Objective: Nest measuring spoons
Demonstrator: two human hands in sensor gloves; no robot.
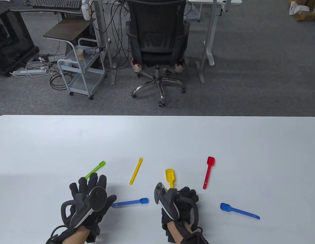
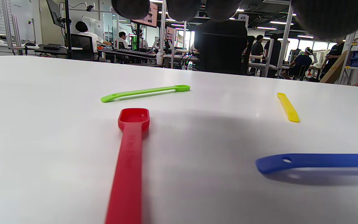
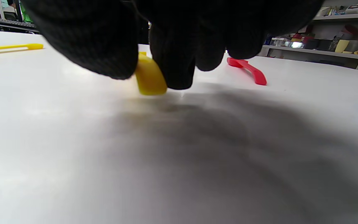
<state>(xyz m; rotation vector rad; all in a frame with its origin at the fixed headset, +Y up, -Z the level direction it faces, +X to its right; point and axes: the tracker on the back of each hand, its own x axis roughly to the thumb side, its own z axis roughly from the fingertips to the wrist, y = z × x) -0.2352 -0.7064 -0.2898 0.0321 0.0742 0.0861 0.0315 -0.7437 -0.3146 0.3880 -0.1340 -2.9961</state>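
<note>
Seven measuring spoons lie scattered on a white worktop [image 1: 157, 137]; one of them shows only in the left wrist view. Both gloved hands come in from the near edge.

The left hand [image 1: 92, 193] rests flat, fingers spread and gripping nothing. Beyond its fingertips lies a green spoon [image 1: 95, 169], angled up to the right. Under the palm, hidden from above, the left wrist view shows a small red spoon [image 2: 129, 161] lying with its bowl pointing away. A short blue spoon [image 1: 130, 202] lies just right of this hand, handle end toward the thumb.

The right hand [image 1: 184, 198] is curled down onto the handle of a wide yellow spoon [image 1: 170, 177]. In the right wrist view, thumb and fingers [image 3: 172, 56] pinch the handle end, which sits low at the worktop; whether it touches cannot be told. The spoon's bowl points away from the person.

A slim yellow spoon [image 1: 136, 174] lies between the green spoon and the wide yellow one, apart from both. A longer red spoon [image 1: 208, 172] lies right of the wide yellow spoon, bowl at the far end. A large blue spoon [image 1: 239, 210] lies nearest the right side, bowl pointing left toward the right hand, not touching it.
</note>
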